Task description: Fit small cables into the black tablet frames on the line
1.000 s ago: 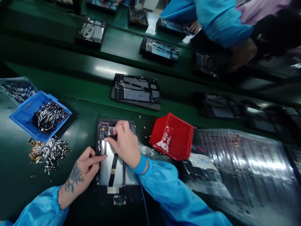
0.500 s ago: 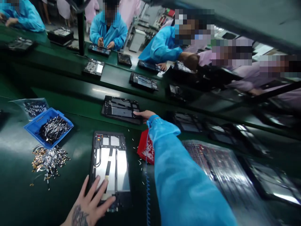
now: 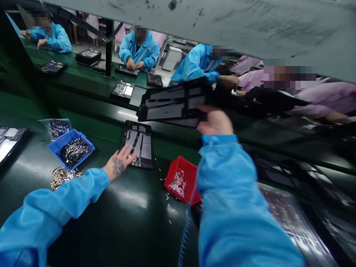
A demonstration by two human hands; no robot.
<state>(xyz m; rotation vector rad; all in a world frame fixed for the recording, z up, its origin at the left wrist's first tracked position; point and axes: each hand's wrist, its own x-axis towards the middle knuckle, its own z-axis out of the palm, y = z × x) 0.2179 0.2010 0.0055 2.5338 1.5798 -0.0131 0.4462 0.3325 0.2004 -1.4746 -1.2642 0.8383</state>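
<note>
My right hand (image 3: 215, 120) is closed on the near right end of an opened tablet (image 3: 167, 105), its thumb on top. The tablet is raised and tilted above the bench, with dark strips and grey panels showing; motion blurs it. My left hand (image 3: 120, 161) lies with fingers stretched over the lower left part of another opened tablet (image 3: 143, 142). That one rests on the green bench, its panels and black strips facing up.
Left are a blue bin (image 3: 69, 139) of small cables, a clear bag (image 3: 58, 128), a loose cable pile (image 3: 62, 176) and another tablet (image 3: 9, 139). A red bin (image 3: 190, 176) holds white bits; a coiled blue cord (image 3: 183, 237) runs nearby. Co-workers sit across the bench.
My right hand has lifted a tablet off the bench and moved it rightward. My left hand has moved forward, and the tablet under it now lies farther away. The view has shifted.
</note>
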